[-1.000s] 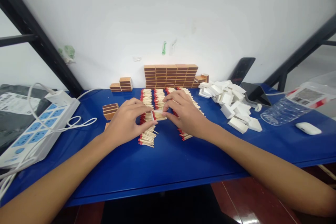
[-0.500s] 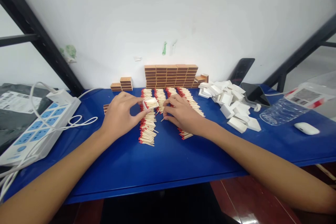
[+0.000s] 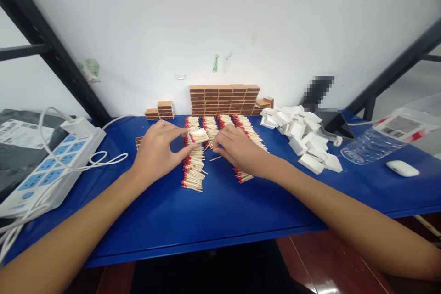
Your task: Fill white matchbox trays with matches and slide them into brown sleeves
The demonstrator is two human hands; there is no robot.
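Now, matchbox tray shifted, right hand apart

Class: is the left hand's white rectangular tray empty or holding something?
Holding something: red-tipped wooden matchsticks lie inside the white rectangular tray.

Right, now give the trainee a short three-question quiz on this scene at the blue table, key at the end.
1. Which hand holds the small, white, open-topped tray?

2. True or false: in the picture, the jumbled pile of white, box-shaped pieces lies to the left of the rows of red-tipped wooden matches.

3. What stands directly behind those rows?
A) a clear plastic bottle
B) a stack of brown rectangular matchboxes
C) a white power strip with blue sockets

Key:
1. The left hand.
2. False; the pile lies to the right of them.
3. B.
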